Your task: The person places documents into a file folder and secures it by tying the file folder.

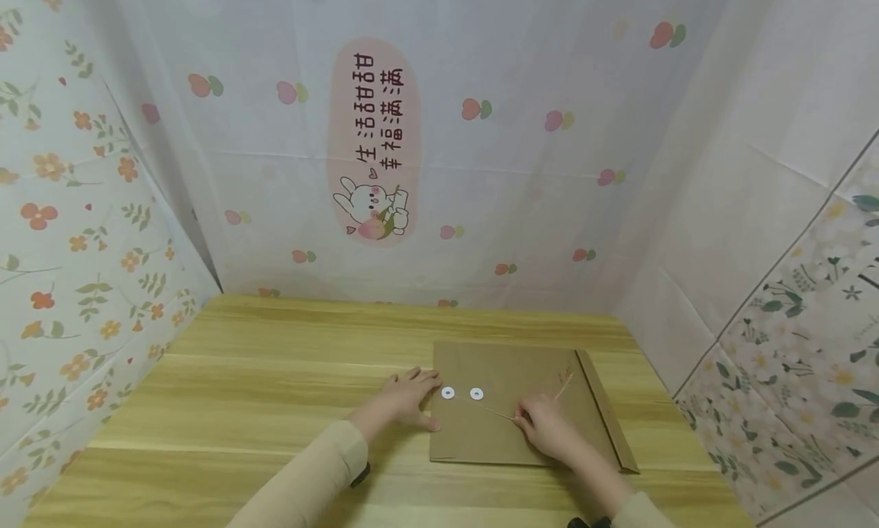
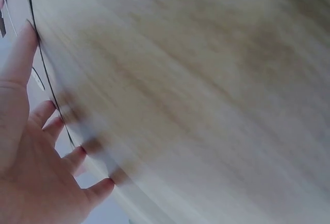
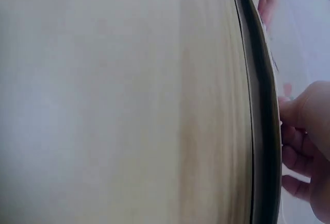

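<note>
A brown kraft paper document envelope (image 1: 508, 444) lies flat on the wooden table, with two white button discs (image 1: 476, 394) near its left edge. A thin string (image 1: 496, 413) runs from the discs to my right hand (image 1: 549, 427), which pinches it between thumb and fingers above the envelope. Past that hand, the string's loose end points up and right. My left hand (image 1: 408, 400) rests at the envelope's left edge, its fingers spread and fingertips touching it. In the left wrist view the left hand's fingers (image 2: 76, 154) reach along that edge.
The wood-grain table (image 1: 275, 391) extends left of the envelope. A printed cloth (image 1: 549, 207) hangs behind the table, with flowered cloth (image 1: 82, 207) on the left and another panel (image 1: 790, 345) on the right. The envelope has a folded flap (image 1: 607, 413) along its right side.
</note>
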Demonstrator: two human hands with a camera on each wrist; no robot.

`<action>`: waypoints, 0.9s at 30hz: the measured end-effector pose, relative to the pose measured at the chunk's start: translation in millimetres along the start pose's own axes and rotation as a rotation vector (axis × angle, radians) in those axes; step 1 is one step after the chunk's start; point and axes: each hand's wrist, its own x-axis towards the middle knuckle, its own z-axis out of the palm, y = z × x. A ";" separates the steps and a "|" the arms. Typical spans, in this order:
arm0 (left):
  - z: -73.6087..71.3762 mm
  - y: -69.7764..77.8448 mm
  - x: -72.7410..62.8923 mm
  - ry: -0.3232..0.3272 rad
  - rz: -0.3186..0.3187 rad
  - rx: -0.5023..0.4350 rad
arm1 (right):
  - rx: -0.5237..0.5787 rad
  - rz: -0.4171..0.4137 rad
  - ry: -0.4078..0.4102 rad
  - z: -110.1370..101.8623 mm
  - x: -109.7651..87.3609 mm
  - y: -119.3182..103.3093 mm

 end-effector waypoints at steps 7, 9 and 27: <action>-0.6 0.6 -0.6 -0.021 -0.015 -0.005 | -0.004 0.082 -0.037 -3.0 5.3 -7.6; -0.7 0.7 -0.9 -0.020 -0.013 -0.016 | 0.001 0.112 -0.053 -3.3 12.8 -4.2; 2.1 -3.1 -0.6 -0.015 -0.007 -0.065 | -0.194 0.112 -0.123 22.5 102.7 5.5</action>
